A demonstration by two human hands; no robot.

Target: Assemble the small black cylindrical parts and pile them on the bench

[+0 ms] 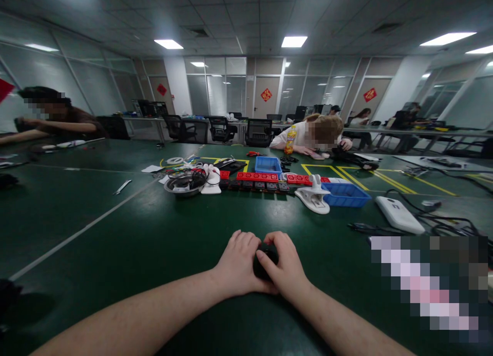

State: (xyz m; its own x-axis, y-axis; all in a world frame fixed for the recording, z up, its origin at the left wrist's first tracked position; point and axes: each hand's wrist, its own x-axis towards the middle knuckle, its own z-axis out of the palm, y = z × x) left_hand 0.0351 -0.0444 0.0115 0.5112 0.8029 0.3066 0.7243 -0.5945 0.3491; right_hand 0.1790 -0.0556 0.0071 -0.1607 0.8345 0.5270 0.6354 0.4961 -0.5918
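Now, left hand [239, 263]: pressed up against the left side of a black object [271, 253], fingers stretched forward, thumb along the near side, the grip closed around it.
Right hand [288, 261]: curled over the other side of that same piece, thumb laid across it, and this grip is closed on it too.
Black object: low and central on the green bench [173, 238], cupped between both palms, rounded, and so covered that its exact kind can't be told.
Sockets: straight ahead, well apart from the fingers, a red strip [257, 176] runs behind a black strip [265, 186].
White clips: one clip [211, 187] near the left end of the row, another clip [314, 204] near the right.
Metal bowl: over to the left, this bowl [174, 190] has dark cables heaped in it.
Blue trays: a small tray [268, 163] behind the strips, a larger tray [348, 198] just beside the right-hand clip.
White device: off to the right it lies, a slab-like device [399, 214] with black cables near.
Across the bench: a person in a white top [283, 137] bends low, yellow bottle [290, 140] standing close by.
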